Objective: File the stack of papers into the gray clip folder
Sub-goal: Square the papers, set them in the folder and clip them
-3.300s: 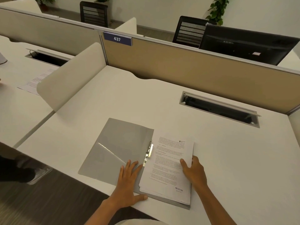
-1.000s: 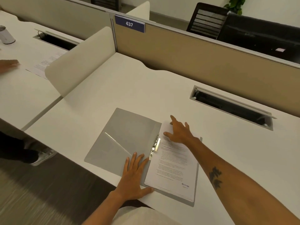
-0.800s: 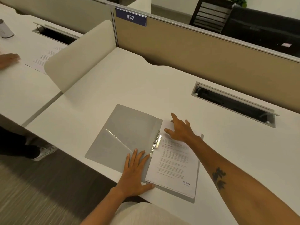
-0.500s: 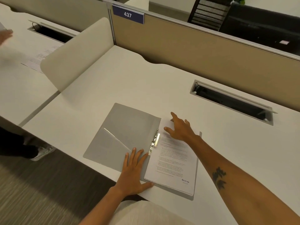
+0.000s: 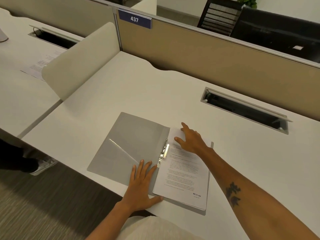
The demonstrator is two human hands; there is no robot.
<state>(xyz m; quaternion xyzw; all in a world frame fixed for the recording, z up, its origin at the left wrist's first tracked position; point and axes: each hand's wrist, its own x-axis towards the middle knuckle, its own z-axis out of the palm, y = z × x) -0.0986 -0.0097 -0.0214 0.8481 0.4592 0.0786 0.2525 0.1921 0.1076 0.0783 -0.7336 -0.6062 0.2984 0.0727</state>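
Note:
The gray clip folder lies open flat near the desk's front edge. A stack of printed papers rests on its right half, beside the metal clip at the spine. My left hand lies flat, fingers spread, on the folder's lower spine area, its thumb along the near edge of the papers. My right hand rests with fingers spread on the top of the paper stack, right of the clip. Neither hand grips anything.
A white desk with a cable slot at the back right. A tan partition with a "437" tag stands behind, a curved white divider at the left. A printed sheet lies on the neighbouring desk.
My right hand moved from the stack's lower right edge up to its top by the clip. My left hand stayed put. The hand at the neighbouring desk has left the view.

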